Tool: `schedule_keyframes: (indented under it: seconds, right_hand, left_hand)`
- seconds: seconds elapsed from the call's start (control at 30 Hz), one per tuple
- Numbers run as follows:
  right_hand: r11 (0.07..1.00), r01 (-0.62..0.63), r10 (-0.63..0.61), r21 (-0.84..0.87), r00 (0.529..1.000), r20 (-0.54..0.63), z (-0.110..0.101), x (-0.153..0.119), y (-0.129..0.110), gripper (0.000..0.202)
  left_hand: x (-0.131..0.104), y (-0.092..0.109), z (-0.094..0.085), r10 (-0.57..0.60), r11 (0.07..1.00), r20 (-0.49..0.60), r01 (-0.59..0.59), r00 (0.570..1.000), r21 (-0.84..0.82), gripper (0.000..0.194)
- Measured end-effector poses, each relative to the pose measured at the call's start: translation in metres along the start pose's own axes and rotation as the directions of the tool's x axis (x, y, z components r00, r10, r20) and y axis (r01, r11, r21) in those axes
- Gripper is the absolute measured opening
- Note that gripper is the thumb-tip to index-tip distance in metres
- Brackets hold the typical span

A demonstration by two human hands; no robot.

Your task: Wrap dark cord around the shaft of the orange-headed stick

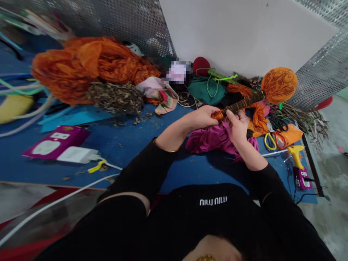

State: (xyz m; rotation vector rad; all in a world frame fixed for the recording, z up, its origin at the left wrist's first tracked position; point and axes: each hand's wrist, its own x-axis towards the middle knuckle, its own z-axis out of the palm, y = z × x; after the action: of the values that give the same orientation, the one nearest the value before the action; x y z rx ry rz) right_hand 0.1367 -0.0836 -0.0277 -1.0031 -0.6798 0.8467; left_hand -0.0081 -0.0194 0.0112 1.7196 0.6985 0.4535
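Behind the blue table (130, 134) stand perforated metal panels (116, 21).

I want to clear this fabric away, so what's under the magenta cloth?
Blue tabletop shows along the near edge of the magenta cloth. What lies directly beneath is hidden by its folds, and the right hand blocks part of the cloth.

A perforated metal panel (116, 21) backs the blue table (133, 139).
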Motion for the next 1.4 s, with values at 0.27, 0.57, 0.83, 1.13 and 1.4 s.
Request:
schedule_keyframes:
  seconds: [0.27, 0.57, 0.83, 1.13, 1.4]
  right_hand:
    - [1.000, 0.012, -0.012, 0.001, 1.000, 0.000, -0.002, 0.002, 0.001, 0.043]
    - [0.998, -0.047, 0.049, 0.052, 0.998, -0.029, 0.001, 0.004, -0.001, 0.043]
    - [0.996, -0.063, 0.066, 0.057, 0.997, -0.050, -0.003, 0.009, 0.000, 0.040]
    - [0.987, -0.049, 0.046, 0.151, 0.999, 0.024, -0.005, 0.012, -0.005, 0.039]
    - [0.927, -0.205, 0.172, 0.315, 0.977, 0.130, -0.014, 0.027, 0.000, 0.043]
  left_hand:
    - [-0.002, -0.001, -0.007, -0.040, 0.984, 0.114, 0.059, 0.993, -0.171, 0.027]
    - [0.001, -0.006, -0.003, 0.014, 0.999, -0.013, -0.014, 1.000, -0.037, 0.025]
    - [0.008, -0.014, 0.001, 0.097, 0.990, -0.108, -0.085, 0.989, 0.112, 0.032]
    - [0.015, -0.018, 0.018, 0.205, 0.979, -0.314, -0.192, 0.927, 0.070, 0.036]
    - [0.003, -0.002, 0.014, 0.152, 0.988, -0.319, -0.143, 0.936, 0.051, 0.028]
